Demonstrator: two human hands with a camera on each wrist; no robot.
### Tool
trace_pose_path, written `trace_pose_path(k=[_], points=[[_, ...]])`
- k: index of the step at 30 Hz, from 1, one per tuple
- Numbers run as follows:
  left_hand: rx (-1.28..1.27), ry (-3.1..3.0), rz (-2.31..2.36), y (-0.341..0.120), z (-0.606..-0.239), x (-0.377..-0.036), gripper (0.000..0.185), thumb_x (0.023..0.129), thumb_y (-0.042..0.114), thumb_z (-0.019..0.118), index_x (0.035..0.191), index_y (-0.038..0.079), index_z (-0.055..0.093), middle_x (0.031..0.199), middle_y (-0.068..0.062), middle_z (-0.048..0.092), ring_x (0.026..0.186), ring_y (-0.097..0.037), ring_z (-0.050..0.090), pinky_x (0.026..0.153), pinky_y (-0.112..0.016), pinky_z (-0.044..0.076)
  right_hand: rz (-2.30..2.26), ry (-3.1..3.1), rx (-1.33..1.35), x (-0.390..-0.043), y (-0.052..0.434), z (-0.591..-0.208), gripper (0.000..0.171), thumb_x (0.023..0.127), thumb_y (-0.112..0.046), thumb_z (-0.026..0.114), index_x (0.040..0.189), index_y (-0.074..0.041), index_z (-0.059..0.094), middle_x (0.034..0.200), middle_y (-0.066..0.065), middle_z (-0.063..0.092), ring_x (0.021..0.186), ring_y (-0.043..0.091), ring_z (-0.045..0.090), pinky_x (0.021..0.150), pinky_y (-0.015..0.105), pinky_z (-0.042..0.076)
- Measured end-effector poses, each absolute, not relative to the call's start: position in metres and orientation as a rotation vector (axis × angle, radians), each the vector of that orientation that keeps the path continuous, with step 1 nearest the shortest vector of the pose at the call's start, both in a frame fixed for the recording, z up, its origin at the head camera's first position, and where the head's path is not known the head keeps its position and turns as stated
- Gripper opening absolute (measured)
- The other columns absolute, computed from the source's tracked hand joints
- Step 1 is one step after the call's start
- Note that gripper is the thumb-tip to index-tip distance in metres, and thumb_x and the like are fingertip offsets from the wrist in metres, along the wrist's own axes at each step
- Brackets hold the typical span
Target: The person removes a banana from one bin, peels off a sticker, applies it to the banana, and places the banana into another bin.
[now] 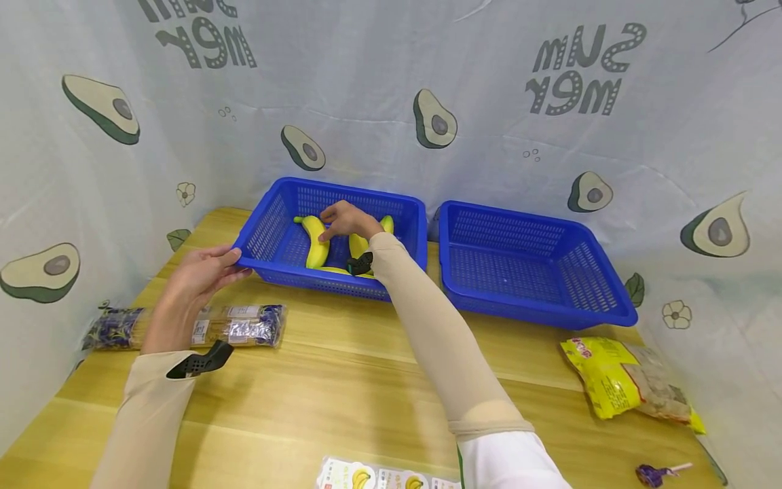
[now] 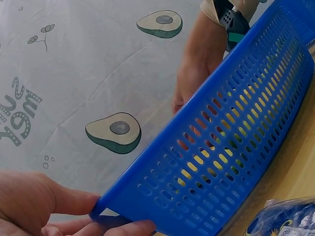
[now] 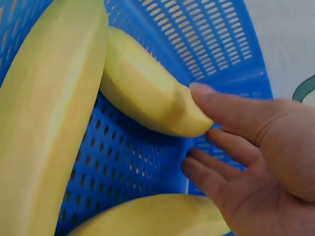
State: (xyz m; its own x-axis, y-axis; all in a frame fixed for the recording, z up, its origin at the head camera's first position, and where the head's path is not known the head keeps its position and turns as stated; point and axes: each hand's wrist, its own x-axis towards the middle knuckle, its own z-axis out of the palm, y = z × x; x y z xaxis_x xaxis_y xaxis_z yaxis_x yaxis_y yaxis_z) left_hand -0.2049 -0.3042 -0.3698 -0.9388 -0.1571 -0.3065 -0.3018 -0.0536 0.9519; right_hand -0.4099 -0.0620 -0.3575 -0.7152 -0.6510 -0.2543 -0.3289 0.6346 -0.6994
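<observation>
Where the head view hides the right hand's (image 1: 345, 220) fingertips, shows them in the right wrist view touching a banana's (image 3: 147, 101) end in the blue basket (image 1: 277, 234) on the counter (image 1: 342, 380), grip released, while left hand (image 1: 204, 272) pinches the basket's corner.

Inside the left basket (image 1: 269, 231), the right hand (image 1: 345, 219) and its forearm cover parts of the bananas (image 1: 316, 241), so their count is unclear. Near that basket, the noodle packet (image 1: 244, 324) lies partly under the left wrist, its label too small to read.
</observation>
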Motion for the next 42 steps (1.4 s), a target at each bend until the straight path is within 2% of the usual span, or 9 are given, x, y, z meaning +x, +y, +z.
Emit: trace_pose_path(k=[6,10,16,22,27,33,35,38,42], points=[[-0.496,2.068,2.158,-0.302,-0.369,-0.206,0.058,0.115,0.017,0.050,0.166,-0.005,0.029,0.090,0.015,0.071,0.088,-0.003,0.075,0.099,-0.026,0.058,-0.937,2.337,-0.712,-0.409,-0.059,-0.363,0.066,0.099,-0.010,0.080,0.158,-0.003,0.051,0.164,0.014,0.050,0.152,0.029,0.047,0.122,0.039,0.045],[-0.488,2.054,2.165,-0.300,-0.368,-0.205,0.058,0.116,0.016,0.048,0.166,-0.005,0.028,0.088,0.015,0.072,0.088,-0.003,0.075,0.102,-0.028,0.056,-0.969,2.338,-0.692,-0.408,-0.059,-0.366,0.065,0.098,-0.011,0.081,0.157,-0.004,0.055,0.163,0.014,0.052,0.146,0.030,0.053,0.115,0.037,0.052],[-0.478,2.038,2.181,-0.299,-0.366,-0.204,0.058,0.116,0.015,0.047,0.166,-0.005,0.026,0.092,0.014,0.070,0.089,-0.003,0.075,0.104,-0.030,0.055,-1.148,2.228,-0.593,-0.405,-0.064,-0.371,0.067,0.095,-0.004,0.083,0.156,0.000,0.054,0.158,0.022,0.053,0.133,0.036,0.064,0.106,0.042,0.058],[-0.478,2.031,2.177,-0.299,-0.366,-0.204,0.058,0.116,0.016,0.047,0.167,-0.004,0.026,0.102,0.008,0.069,0.090,-0.003,0.075,0.106,-0.031,0.053,-1.179,2.203,-0.543,-0.403,-0.067,-0.373,0.072,0.096,-0.007,0.083,0.159,-0.001,0.049,0.141,0.026,0.065,0.117,0.039,0.072,0.101,0.046,0.061],[-0.490,2.057,2.161,-0.300,-0.367,-0.204,0.058,0.116,0.017,0.046,0.167,-0.004,0.026,0.130,-0.012,0.062,0.090,-0.002,0.075,0.104,-0.030,0.054,-1.166,2.186,-0.551,-0.402,-0.070,-0.373,0.076,0.096,-0.009,0.083,0.162,-0.002,0.046,0.130,0.028,0.071,0.112,0.042,0.073,0.097,0.048,0.063],[-0.498,2.069,2.165,-0.300,-0.369,-0.203,0.058,0.116,0.017,0.046,0.167,-0.004,0.026,0.149,-0.023,0.052,0.089,-0.001,0.075,0.102,-0.029,0.055,-1.183,2.194,-0.503,-0.402,-0.071,-0.369,0.075,0.096,-0.002,0.081,0.162,-0.001,0.045,0.137,0.030,0.066,0.117,0.043,0.071,0.093,0.048,0.064],[-0.497,2.066,2.172,-0.301,-0.370,-0.204,0.058,0.116,0.017,0.046,0.167,-0.005,0.026,0.143,-0.021,0.056,0.088,-0.001,0.075,0.103,-0.030,0.055,-1.222,2.185,-0.464,-0.402,-0.072,-0.368,0.075,0.096,0.001,0.080,0.162,0.002,0.043,0.143,0.030,0.062,0.121,0.043,0.069,0.093,0.049,0.064],[-0.499,2.062,2.180,-0.301,-0.369,-0.203,0.059,0.116,0.017,0.047,0.166,-0.005,0.026,0.118,-0.006,0.069,0.088,-0.001,0.075,0.101,-0.030,0.056,-1.297,2.131,-0.434,-0.403,-0.074,-0.366,0.074,0.097,0.003,0.078,0.161,0.007,0.040,0.148,0.030,0.060,0.126,0.042,0.067,0.098,0.051,0.062],[-0.510,2.050,2.188,-0.301,-0.368,-0.203,0.059,0.116,0.017,0.047,0.166,-0.005,0.026,0.092,0.013,0.070,0.087,-0.003,0.075,0.098,-0.028,0.058,-1.359,2.014,-0.443,-0.402,-0.079,-0.365,0.069,0.100,0.002,0.074,0.159,0.010,0.041,0.139,0.031,0.066,0.128,0.044,0.067,0.105,0.052,0.058]])
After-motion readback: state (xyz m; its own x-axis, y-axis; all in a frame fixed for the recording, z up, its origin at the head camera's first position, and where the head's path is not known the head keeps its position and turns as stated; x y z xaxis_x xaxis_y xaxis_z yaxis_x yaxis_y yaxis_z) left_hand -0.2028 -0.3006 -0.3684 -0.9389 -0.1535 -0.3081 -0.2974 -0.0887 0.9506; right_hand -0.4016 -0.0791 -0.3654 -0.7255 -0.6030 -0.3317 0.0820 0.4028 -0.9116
